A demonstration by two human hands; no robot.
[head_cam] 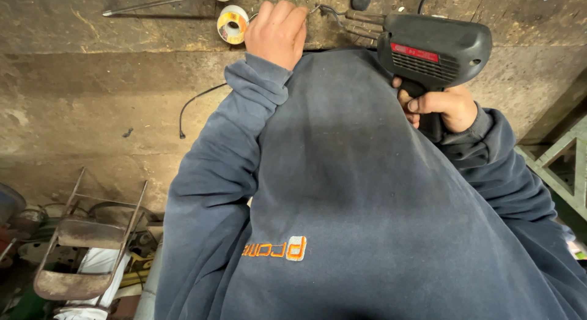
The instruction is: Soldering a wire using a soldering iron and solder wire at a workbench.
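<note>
Head view: right hand (441,109) clamped on the grip of a black pistol-shaped soldering gun (435,49) at 2 o'clock, tip pointing toward 12. Left hand (278,32) fisted at 12, pinching thin wire (barely visible), just beside a yellow-white solder spool (232,24) on the worn bench (92,81).

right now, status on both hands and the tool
Right hand closed on soldering gun handle. Left hand pinching thin wire at gun tip. Solder spool beside left hand, nothing blocking.
</note>
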